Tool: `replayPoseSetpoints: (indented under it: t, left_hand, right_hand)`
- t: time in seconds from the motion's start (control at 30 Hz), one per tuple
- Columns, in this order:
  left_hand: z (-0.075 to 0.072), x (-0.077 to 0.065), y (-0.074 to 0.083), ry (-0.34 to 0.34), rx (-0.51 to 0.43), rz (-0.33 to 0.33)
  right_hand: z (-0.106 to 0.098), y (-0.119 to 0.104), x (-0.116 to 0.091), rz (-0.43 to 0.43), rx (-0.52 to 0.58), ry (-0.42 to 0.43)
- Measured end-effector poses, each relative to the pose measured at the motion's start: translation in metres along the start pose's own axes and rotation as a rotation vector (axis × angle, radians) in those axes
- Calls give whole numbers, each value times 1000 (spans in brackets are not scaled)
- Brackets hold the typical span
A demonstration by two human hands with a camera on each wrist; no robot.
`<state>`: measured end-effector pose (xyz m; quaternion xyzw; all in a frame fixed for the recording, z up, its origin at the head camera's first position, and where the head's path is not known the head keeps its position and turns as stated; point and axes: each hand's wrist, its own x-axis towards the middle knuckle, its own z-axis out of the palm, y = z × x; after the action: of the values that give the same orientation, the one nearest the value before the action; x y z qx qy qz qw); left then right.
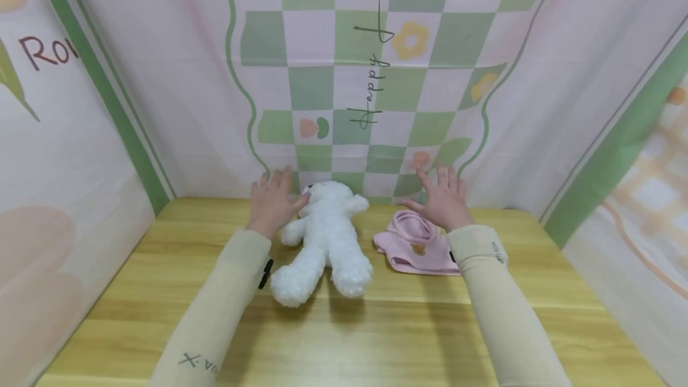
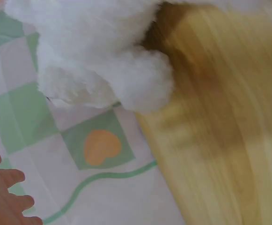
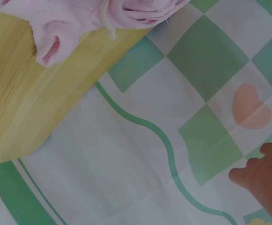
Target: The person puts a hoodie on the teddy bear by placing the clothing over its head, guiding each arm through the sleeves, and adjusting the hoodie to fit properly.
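Observation:
A white fluffy stuffed toy (image 1: 325,226) lies on the wooden table, legs toward the near side; its head is by the back curtain. To its right lies a small pink hooded garment (image 1: 414,252) with a brown bear patch. My left hand (image 1: 273,202), fingers spread and holding nothing, is just left of the toy's upper body. Over the right part of the garment, my right hand (image 1: 445,200) is likewise spread with nothing in it. In the left wrist view the toy's fur (image 2: 98,51) shows above my fingers; the right wrist view has the garment's sleeve (image 3: 51,47) and a cord.
The light wooden table (image 1: 376,339) ends at a hanging curtain (image 1: 312,88) with green checks and lettering. More patterned cloth hangs at the left side (image 1: 64,154) and the right side (image 1: 645,196).

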<state>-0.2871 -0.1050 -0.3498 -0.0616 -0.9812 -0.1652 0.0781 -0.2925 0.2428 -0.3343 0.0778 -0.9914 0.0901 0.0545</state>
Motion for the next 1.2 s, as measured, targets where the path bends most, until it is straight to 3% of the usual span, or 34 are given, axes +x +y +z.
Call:
replayPoseSetpoints:
  t: [0.17,0.33,0.6,1.0,1.2]
  left_hand:
    - [-7,2,19,1,-32,14]
    - [-13,3,39,-14,12,35]
    - [-19,4,76,-12,33,139]
    - [-8,4,126,-35,100,260]
    - [4,3,145,-23,106,307]
  right_hand:
    - [-3,3,0,-67,-19,41]
    - [-5,8,0,-102,-19,33]
    - [-10,22,-4,-128,46,6]
    - [-7,57,-20,-53,65,-56]
    - [7,75,-31,-50,87,-7]
